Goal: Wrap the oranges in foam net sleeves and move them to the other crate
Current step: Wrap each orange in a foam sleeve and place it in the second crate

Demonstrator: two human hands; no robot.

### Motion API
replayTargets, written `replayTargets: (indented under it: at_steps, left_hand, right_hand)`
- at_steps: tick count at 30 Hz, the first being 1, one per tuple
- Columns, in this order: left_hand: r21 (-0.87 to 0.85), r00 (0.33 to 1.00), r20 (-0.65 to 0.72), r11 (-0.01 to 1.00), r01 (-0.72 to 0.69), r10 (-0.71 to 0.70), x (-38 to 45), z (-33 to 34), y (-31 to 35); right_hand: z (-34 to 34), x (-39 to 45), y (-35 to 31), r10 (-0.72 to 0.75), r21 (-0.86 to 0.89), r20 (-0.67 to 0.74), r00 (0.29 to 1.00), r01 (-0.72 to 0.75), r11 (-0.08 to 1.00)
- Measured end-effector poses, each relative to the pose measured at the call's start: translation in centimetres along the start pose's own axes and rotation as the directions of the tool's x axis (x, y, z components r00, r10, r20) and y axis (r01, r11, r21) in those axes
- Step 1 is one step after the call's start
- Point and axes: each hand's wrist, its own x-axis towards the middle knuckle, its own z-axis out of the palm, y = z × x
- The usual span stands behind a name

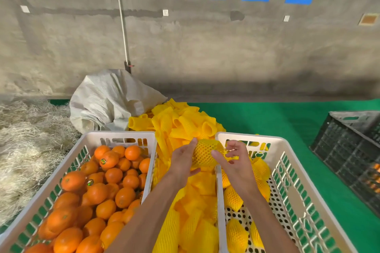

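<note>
An orange wrapped in a yellow foam net sleeve (204, 154) is held up between the two crates. My left hand (184, 162) cups its left side, with the fingers reaching over the top and the thumb under it. My right hand (234, 160) pinches the sleeve's right end with curled fingers. The white crate on the left (121, 136) is full of bare oranges (102, 189). The white crate on the right (287, 172) holds several wrapped oranges (233, 198).
A heap of empty yellow sleeves (181, 125) lies between and behind the crates on green matting (277, 121). A grey sack (111, 98) stands behind the left crate, straw (26, 141) lies to the left, and a dark crate (349, 150) sits at the right.
</note>
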Motion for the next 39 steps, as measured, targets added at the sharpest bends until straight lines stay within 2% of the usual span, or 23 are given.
replayTargets:
  at_steps: [2, 5, 7, 10, 12, 15, 18, 23, 28, 31, 33, 36, 39]
  left_hand:
    - [0.052, 0.999, -0.005, 0.998, -0.040, 0.040, -0.1, 1.6, -0.6]
    - [0.168, 0.989, 0.046, 0.974, -0.150, 0.144, -0.2, 3.5, -1.2]
    - [0.184, 0.983, 0.099, 0.967, -0.174, 0.157, 0.0, 4.4, -1.5]
    - [0.171, 0.976, 0.173, 0.972, -0.164, 0.134, 0.2, 5.3, -2.1]
    - [0.204, 0.977, 0.176, 0.967, -0.155, 0.120, 0.2, 5.7, -2.4]
    - [0.247, 0.977, 0.144, 0.950, -0.191, 0.159, 0.5, 5.6, -2.6]
    - [0.296, 0.973, 0.126, 0.928, -0.225, 0.196, 0.9, 4.2, -2.4]
    - [0.310, 0.970, 0.049, 0.919, -0.242, 0.238, 1.2, -1.4, -0.8]
    - [0.339, 0.962, -0.072, 0.914, -0.224, 0.262, 0.7, -8.7, 0.4]
    - [0.387, 0.945, -0.167, 0.900, -0.201, 0.283, 0.1, -13.1, 0.2]
    - [0.423, 0.929, -0.253, 0.894, -0.145, 0.271, -0.4, -16.2, -0.1]
    - [0.569, 0.930, -0.288, 0.822, -0.025, 0.227, -1.3, -21.2, -1.0]
    - [0.649, 0.933, -0.322, 0.755, 0.092, 0.163, -1.9, -25.1, -2.0]
  right_hand:
    - [-0.8, 0.2, 0.5, -0.053, -0.136, 0.064, 0.997, 0.061, 0.989]
    - [-2.3, 0.5, 1.4, -0.035, -0.201, 0.188, 0.982, 0.073, 0.977]
    - [-3.4, 0.4, 2.2, -0.022, -0.272, 0.153, 0.988, 0.063, 0.960]
    - [-4.7, 0.2, 3.2, -0.036, -0.390, -0.031, 0.999, 0.021, 0.921]
    - [-5.5, -0.1, 4.0, -0.020, -0.432, -0.103, 0.995, -0.026, 0.902]
    - [-6.4, -0.3, 5.1, -0.011, -0.485, -0.082, 0.997, -0.030, 0.874]
    - [-6.2, 0.2, 5.0, -0.038, -0.452, -0.022, 0.999, 0.024, 0.892]
    - [-2.1, 1.3, 4.0, -0.098, -0.353, 0.092, 0.991, 0.124, 0.927]
    - [4.9, 1.2, 4.6, 0.037, -0.348, 0.318, 0.947, 0.080, 0.934]
    - [9.4, 0.8, 5.5, 0.098, -0.429, 0.396, 0.913, 0.090, 0.899]
    - [11.6, 0.6, 6.3, 0.166, -0.523, 0.393, 0.904, 0.071, 0.849]
    - [13.5, 0.2, 7.8, 0.255, -0.640, 0.362, 0.897, 0.040, 0.767]
    - [15.0, 0.0, 8.4, 0.232, -0.649, 0.291, 0.928, 0.013, 0.761]
